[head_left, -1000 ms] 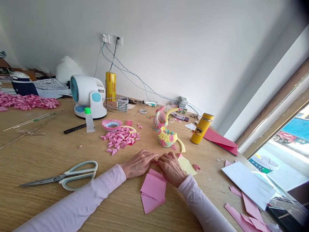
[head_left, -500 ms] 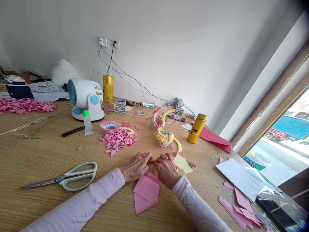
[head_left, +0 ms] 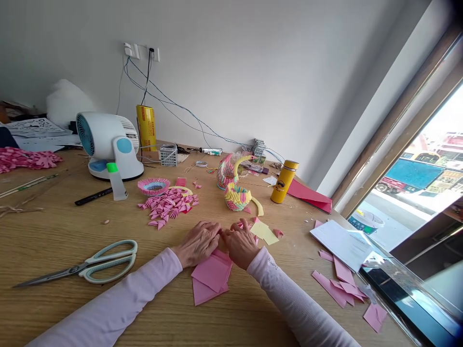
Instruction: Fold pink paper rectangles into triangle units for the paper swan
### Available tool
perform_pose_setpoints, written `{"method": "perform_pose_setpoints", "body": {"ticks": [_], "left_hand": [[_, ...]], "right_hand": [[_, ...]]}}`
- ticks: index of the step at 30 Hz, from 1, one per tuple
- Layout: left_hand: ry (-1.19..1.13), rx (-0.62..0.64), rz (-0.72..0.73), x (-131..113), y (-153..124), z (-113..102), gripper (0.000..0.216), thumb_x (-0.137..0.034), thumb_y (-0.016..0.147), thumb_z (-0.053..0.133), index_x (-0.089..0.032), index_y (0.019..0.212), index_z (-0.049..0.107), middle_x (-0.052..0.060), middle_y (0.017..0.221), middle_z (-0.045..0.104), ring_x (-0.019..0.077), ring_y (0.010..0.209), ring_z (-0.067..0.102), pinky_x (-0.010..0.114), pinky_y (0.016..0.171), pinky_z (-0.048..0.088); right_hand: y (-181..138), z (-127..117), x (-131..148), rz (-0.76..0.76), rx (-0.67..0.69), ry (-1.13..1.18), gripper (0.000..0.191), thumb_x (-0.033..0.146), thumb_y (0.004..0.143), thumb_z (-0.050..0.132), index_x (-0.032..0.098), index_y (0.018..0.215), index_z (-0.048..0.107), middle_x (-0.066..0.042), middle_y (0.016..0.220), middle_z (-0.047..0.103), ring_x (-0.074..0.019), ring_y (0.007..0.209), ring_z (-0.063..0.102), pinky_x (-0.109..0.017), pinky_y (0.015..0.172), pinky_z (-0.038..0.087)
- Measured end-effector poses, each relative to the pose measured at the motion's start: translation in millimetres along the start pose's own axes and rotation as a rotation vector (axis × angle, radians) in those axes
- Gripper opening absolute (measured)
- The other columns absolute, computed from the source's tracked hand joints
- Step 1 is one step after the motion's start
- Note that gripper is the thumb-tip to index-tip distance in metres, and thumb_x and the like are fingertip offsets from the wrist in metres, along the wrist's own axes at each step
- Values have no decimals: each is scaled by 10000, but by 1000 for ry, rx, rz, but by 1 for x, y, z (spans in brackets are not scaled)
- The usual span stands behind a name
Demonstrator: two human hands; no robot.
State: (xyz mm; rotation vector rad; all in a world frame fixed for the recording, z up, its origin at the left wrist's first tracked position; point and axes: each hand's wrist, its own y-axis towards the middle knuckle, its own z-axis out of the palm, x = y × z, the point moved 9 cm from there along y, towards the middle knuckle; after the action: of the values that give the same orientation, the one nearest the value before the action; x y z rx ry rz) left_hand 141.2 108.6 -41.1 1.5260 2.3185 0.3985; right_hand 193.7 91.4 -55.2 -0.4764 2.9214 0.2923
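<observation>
My left hand [head_left: 197, 242] and my right hand [head_left: 240, 245] lie close together on the wooden table [head_left: 72, 231], fingertips meeting and pressing down on a small pink paper piece [head_left: 239, 225] that my fingers mostly hide. Just below my hands lies a stack of pink paper squares [head_left: 210, 277]. A yellow paper square [head_left: 265, 233] rests right of my right hand. A heap of folded pink triangles [head_left: 168, 206] sits beyond my left hand.
Scissors [head_left: 87, 266] lie at left. Further back stand a fan [head_left: 108, 144], glue bottle [head_left: 116, 182], black pen [head_left: 93, 196], pink paper bowl [head_left: 154, 186], two modular paper swans [head_left: 235, 188], yellow flask [head_left: 284, 182]. White papers [head_left: 342, 243] and pink scraps [head_left: 340, 284] lie right, by the window.
My head has turned right, so everything slid left in view. My hands have drawn closer together over the small pink piece; the objects on the table have not moved.
</observation>
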Motion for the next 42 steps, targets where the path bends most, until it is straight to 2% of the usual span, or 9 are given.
{"method": "perform_pose_setpoints", "body": {"ticks": [5,9,14,25,29,33,36,42], "left_hand": [[-14,19,-13,-2,1,4,230,-147,912,300,-154,958,525,79,921,621,204,898,568,368,904,397],[3,10,-24,-2,1,7,197,-152,890,343,-150,970,523,87,936,631,214,918,570,374,910,396],[-14,13,-35,0,1,12,222,-130,897,308,-143,959,521,87,904,633,207,886,584,373,893,407],[13,-42,-39,-3,1,9,243,-147,870,338,-151,974,558,95,912,650,211,887,591,375,879,438],[27,-76,-9,-1,-3,7,299,-119,875,305,-148,1025,563,135,979,662,228,917,607,402,879,460],[-41,-119,-38,15,-9,9,349,-144,923,234,-166,1119,522,127,1100,644,199,1005,605,346,880,480],[-75,-110,-55,21,-10,13,358,-186,944,216,-175,1171,492,107,1192,608,181,1078,582,319,925,460],[-270,-117,-228,29,-7,9,310,-274,962,239,-205,1127,492,66,1105,645,169,1022,612,308,900,467]], "right_hand": [[0,-3,-1,-11,-24,-5,146,107,796,528,172,793,659,-72,769,692,-250,896,558,-494,990,191],[1,-4,0,-8,-22,-3,169,124,814,517,179,717,644,-70,725,676,-240,862,553,-493,960,246],[1,-5,1,-6,-27,14,213,169,862,490,187,717,645,-66,719,672,-234,839,555,-498,960,276],[2,-3,4,-28,-50,-13,207,153,843,550,179,664,649,-46,694,662,-234,872,553,-513,1050,155],[0,-6,0,-10,-109,-13,157,132,852,529,171,769,655,-50,740,686,-222,843,573,-514,1058,126],[2,-6,-9,27,-158,-54,179,70,852,501,180,891,637,-33,714,685,-207,817,589,-487,1076,117],[5,-2,-8,-9,-181,-102,181,72,880,473,170,916,620,-43,737,677,-209,805,588,-476,1079,129],[5,-1,-10,-26,-242,-52,193,93,909,449,174,933,623,-39,747,669,-208,804,585,-470,1067,127]]}}
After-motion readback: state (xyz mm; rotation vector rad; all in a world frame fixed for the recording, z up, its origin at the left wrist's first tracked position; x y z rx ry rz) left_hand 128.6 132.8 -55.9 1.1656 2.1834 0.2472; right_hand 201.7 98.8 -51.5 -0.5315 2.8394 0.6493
